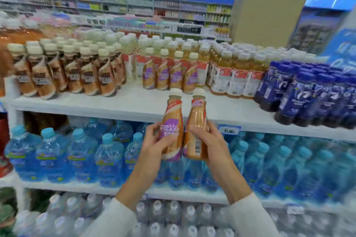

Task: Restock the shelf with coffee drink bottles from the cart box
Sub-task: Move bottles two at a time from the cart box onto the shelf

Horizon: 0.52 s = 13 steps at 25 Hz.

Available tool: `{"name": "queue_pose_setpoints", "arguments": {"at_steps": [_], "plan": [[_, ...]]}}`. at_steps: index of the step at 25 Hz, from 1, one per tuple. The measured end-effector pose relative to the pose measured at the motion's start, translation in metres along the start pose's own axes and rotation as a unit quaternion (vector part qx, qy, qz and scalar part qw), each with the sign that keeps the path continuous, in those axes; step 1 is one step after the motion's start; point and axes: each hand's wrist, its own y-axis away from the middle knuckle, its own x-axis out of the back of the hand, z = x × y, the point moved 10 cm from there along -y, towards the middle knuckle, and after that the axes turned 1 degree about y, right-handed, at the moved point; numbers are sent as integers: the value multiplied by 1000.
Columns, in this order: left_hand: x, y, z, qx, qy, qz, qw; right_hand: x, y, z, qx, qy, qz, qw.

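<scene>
Just before the top shelf's point(115, 104) front edge, our left hand point(154, 141) curls round a purple-labelled coffee bottle point(172, 119) and our right hand point(209, 137) round a second coffee bottle point(197, 119), barcode facing us. Both are upright and touching. Matching bottles point(169, 74) stand on the shelf behind; water bottles point(77, 152) fill the lower shelf point(173, 193).

The person wears a plain white long-sleeved top. The white fabric left sleeve point(113, 219) and white fabric right sleeve point(250, 215) end loosely on the forearms. The left hand point(154, 141) and right hand point(211, 140) are uncovered.
</scene>
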Motion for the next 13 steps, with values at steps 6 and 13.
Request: {"name": "queue_pose_setpoints", "arguments": {"at_steps": [6,13], "plan": [[-59,-86,38,-44,-98,-119,987,26,-74,-63,92,32,24,995],[-63,-151,28,-67,-170,-153,971,30,-132,-62,123,108,27,986]]}}
